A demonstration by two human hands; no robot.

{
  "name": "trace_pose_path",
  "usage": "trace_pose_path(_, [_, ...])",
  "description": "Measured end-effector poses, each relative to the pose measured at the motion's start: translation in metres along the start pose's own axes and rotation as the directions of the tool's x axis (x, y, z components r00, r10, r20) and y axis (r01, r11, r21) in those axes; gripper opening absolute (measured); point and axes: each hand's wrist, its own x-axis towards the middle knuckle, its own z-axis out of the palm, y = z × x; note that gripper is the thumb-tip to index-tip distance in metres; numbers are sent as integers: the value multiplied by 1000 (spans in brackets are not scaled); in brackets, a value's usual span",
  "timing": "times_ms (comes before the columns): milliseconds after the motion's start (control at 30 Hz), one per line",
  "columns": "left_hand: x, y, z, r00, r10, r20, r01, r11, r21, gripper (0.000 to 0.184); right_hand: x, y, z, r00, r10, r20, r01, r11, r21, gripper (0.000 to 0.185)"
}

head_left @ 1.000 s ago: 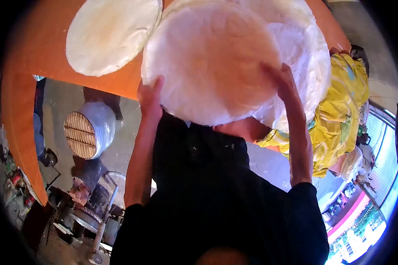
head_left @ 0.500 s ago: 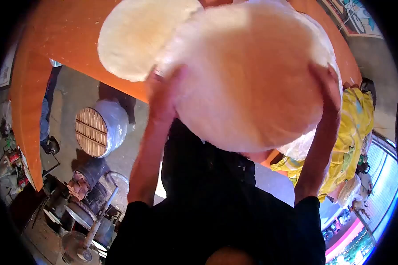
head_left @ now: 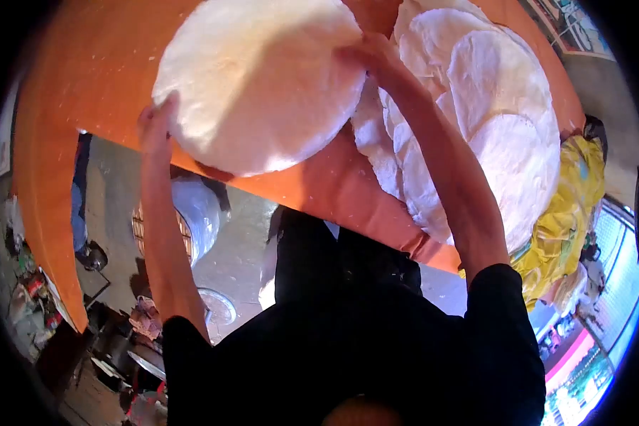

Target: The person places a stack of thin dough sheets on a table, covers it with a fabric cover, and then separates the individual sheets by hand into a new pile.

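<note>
A large round flatbread is held by its edges over the left part of the orange table. My left hand grips its lower left edge, thumb on top. At its right edge, my right hand pinches the rim with the fingers partly hidden. To the right of it lies a spread pile of overlapping round flatbreads, and my right forearm passes over that pile. The smaller flatbread seen before on the left is hidden from view.
A wrapped cylinder with a slatted end stands on the floor beyond the table edge. Yellow patterned cloth lies at the right. Metal equipment and clutter are at the lower left.
Both hands have carried the large flatbread from above the right pile leftward, over where the other flatbread lay. The overlapping pile on the right is now uncovered.
</note>
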Motion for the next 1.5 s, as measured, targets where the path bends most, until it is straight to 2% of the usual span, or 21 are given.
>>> trace_pose_path(100, [-21, 0, -7, 980, 74, -187, -61, 995, 73, 31, 3, -5, 4, 990, -14, -139, -11, 984, -179, 37])
trace_pose_path(233, [-34, -7, 9, 988, 78, -137, -80, 997, -13, 21, 4, -4, 39, 942, -121, -314, -27, 902, -430, 37])
trace_pose_path(367, [-41, -4, 12, 995, 68, -71, -55, 984, 169, 41, 11, 8, 74, 875, -257, -412, -45, 802, -596, 37])
trace_pose_path(433, [1, -71, -24, 921, 317, -225, -110, 768, 631, 48, 15, 17, 75, 879, -273, -391, -17, 801, -599, 37])
trace_pose_path(500, [-16, -46, -11, 953, 254, -163, -130, 832, 539, 44, 4, 20, 45, 924, -201, -326, 10, 864, -503, 35])
trace_pose_path(567, [-21, -34, -9, 960, 252, -119, -174, 875, 453, 34, -8, -36, 14, 948, -9, -317, -69, 970, -235, 35])
trace_pose_path(600, [-17, -35, -14, 953, 282, -107, -216, 885, 413, 30, -16, -61, -9, 882, -312, -353, 187, 920, -346, 24])
trace_pose_path(667, [-17, -38, -29, 938, 324, -122, -265, 899, 348, 30, -64, -73, -53, 617, -637, -463, 455, 768, -450, 15])
trace_pose_path(700, [-31, -27, -28, 916, 380, -126, -311, 875, 370, 29, -114, -79, -81, 833, -421, -358, 206, 838, -506, 40])
trace_pose_path(767, [-73, 9, -10, 860, 491, -141, -401, 819, 410, 27, -198, -76, -126, 924, -257, -282, 42, 803, -595, 43])
trace_pose_path(867, [-129, 33, 23, 801, 584, -130, -428, 712, 557, 24, -326, -47, -159, 955, 128, -269, -286, 641, -712, 70])
trace_pose_path(900, [-149, 46, 39, 883, 469, -15, -394, 758, 519, 22, -360, -43, -159, 952, 190, -239, -305, 559, -771, 77])
trace_pose_path(933, [-172, 49, 67, 893, 447, -52, -385, 818, 428, 22, -389, -40, -157, 942, 259, -214, -317, 472, -823, 83])
trace_pose_path(1000, [-216, 45, 136, 914, 390, -114, -358, 905, 227, 23, -426, -33, -158, 941, 305, -145, -292, 516, -805, 89])
trace_pose_path(1100, [-270, 35, 202, 964, 157, 213, -193, 968, 163, 28, -457, -14, -174, 981, 109, -159, -193, 520, -832, 65])
trace_pose_path(1167, [-305, 34, 242, 907, 59, 417, -115, 987, 111, 28, -465, -11, -186, 973, -30, -229, -161, 622, -766, 43])
trace_pose_path(1300, [-346, 17, 289, 769, -51, 637, -13, 995, 95, 23, -464, -10, -200, 967, -25, -253, -194, 570, -798, 33])
trace_pose_path(1400, [-363, 12, 308, 711, -68, 700, 87, 996, 8, 21, -453, 18, -242, 973, 154, -171, -228, 542, -809, 28])
trace_pose_path(1433, [-365, 21, 313, 689, -104, 717, 70, 995, 77, 20, -439, -3, -264, 907, -189, -377, -165, 665, -729, 18])
trace_pose_path(1467, [-365, 21, 315, 696, -133, 706, 113, 991, 75, 19, -426, -17, -303, 913, -212, -347, -96, 718, -690, 8])
trace_pose_path(1500, [-365, 21, 321, 700, -156, 697, 156, 986, 64, 19, -406, -63, -326, 869, -12, -494, -481, 206, -852, 14])
